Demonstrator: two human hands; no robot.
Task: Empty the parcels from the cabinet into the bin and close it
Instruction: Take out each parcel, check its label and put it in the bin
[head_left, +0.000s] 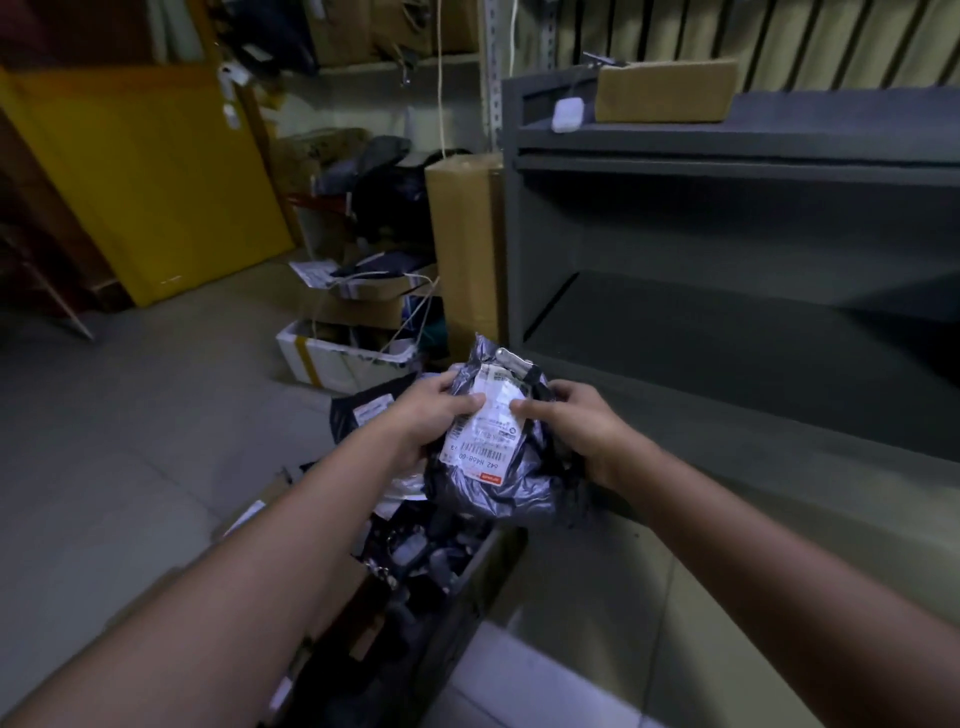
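Two hands on one parcel. Starting at the far left, a big yellow panel (145, 182) stands by the wall. Next come a white foam box (332, 358) on the floor and a tall brown cardboard carton (462, 249) standing on end.

The left hand (415, 421) is curled round the left edge of a crumpled grey plastic mailer bag (493, 488), thumb pressed onto its white barcode label. The right hand (587, 431) clamps the opposite edge, thumb on the label too, fingers tucked behind.

The bag's shiny and wrinkly, label facing up, with a red strip at the near end. It's held in the air right above the open bin (491, 553), which is packed with dark parcels, just left of the dark grey metal cabinet (727, 249). On the cabinet's top sits a brown cardboard box (665, 91), with a small white case (566, 114) beside it.
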